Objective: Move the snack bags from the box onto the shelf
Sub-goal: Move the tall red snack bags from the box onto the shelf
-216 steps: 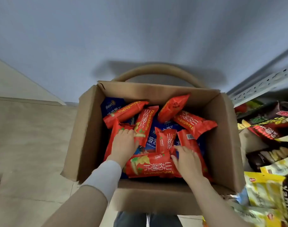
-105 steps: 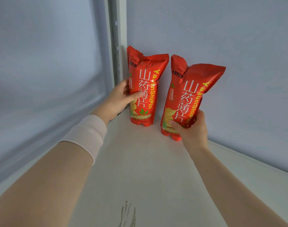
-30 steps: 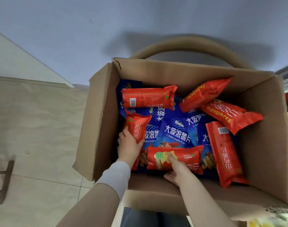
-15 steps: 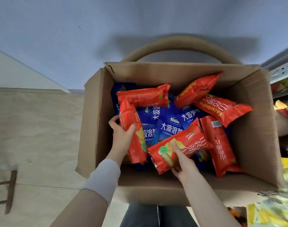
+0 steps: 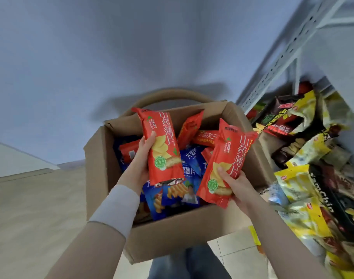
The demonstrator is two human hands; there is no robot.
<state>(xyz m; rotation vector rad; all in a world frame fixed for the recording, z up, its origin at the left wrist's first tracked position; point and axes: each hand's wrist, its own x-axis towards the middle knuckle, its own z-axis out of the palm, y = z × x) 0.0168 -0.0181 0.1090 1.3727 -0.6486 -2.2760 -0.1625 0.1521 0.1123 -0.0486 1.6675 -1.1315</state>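
Two grips are on show above the open cardboard box (image 5: pixel 99 158), one bag per hand. At eight o'clock the pale floor (image 5: pixel 31 208) is seen, and a white cuff (image 5: pixel 116 208) is worn on the left wrist. The left hand (image 5: pixel 141 158) is wrapped round the left red bag (image 5: pixel 162 146), thumb laid on its front. That bag is held upright over the middle of the box, printed face turned to the camera.

At six o'clock of that bag, blue snack bags (image 5: pixel 172 196) are lying in the box. Loose red bags (image 5: pixel 189 127) are piled toward the far wall at twelve o'clock. A brown curved bar (image 5: pixel 168 95) is visible behind the box.

At three o'clock of the first bag, the right red bag (image 5: pixel 225 162) is gripped low down by the right hand (image 5: pixel 235 184), thumb pressed on the front. It is tilted slightly rightward over the box's right side.

Further toward three o'clock the shelf (image 5: pixel 276 63) is seen, its white perforated upright rising at one o'clock. Yellow and dark snack bags (image 5: pixel 305 190) are heaped on it.
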